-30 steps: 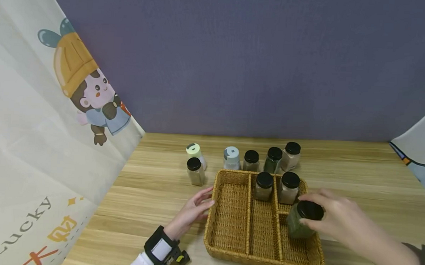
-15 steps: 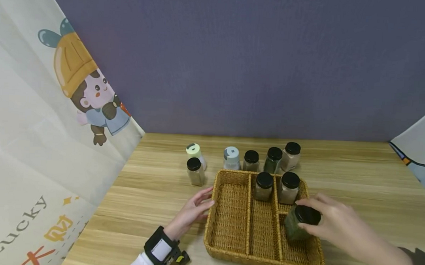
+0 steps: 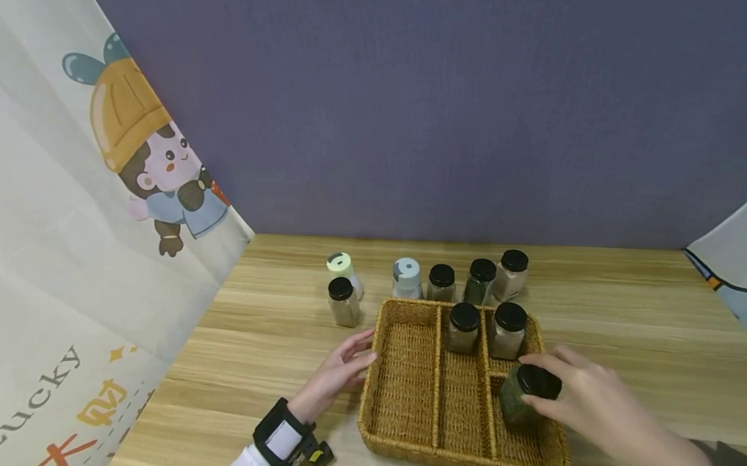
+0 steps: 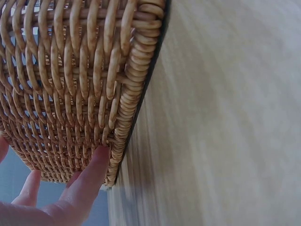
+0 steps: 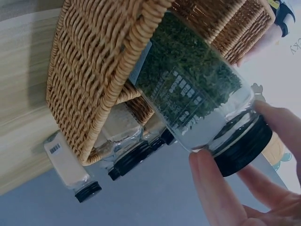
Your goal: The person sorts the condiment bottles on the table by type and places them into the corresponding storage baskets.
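Observation:
My right hand (image 3: pixel 582 395) pinches a glass jar of dried green herbs (image 5: pixel 188 80) just below its black lid. The jar (image 3: pixel 519 399) stands partly down in the front right compartment of a wicker basket (image 3: pixel 402 443); whether its base touches the floor there, I cannot tell. Against the basket's left side rests my left hand (image 3: pixel 336 370), its fingers extended; the left wrist view has the fingertips (image 4: pixel 99 157) on the weave. Two black-lidded jars stand inside the basket: a spice jar (image 3: pixel 464 327) in the middle compartment and a pale-filled jar (image 3: pixel 508 331) in the back right one.
Behind the basket stand a white-capped shaker (image 3: pixel 407 277), a small brown jar (image 3: pixel 441 283), a green jar (image 3: pixel 480 282) and a pinkish jar (image 3: pixel 511 275). Left of it are a yellow-capped shaker (image 3: pixel 342 265) and a black-lidded jar (image 3: pixel 344 302). A dark wall (image 3: pixel 416 123) rises behind the table.
My right hand has lowered the herb jar slightly, bringing it a little left and toward the front within its compartment. The left hand and the basket stay where they were.

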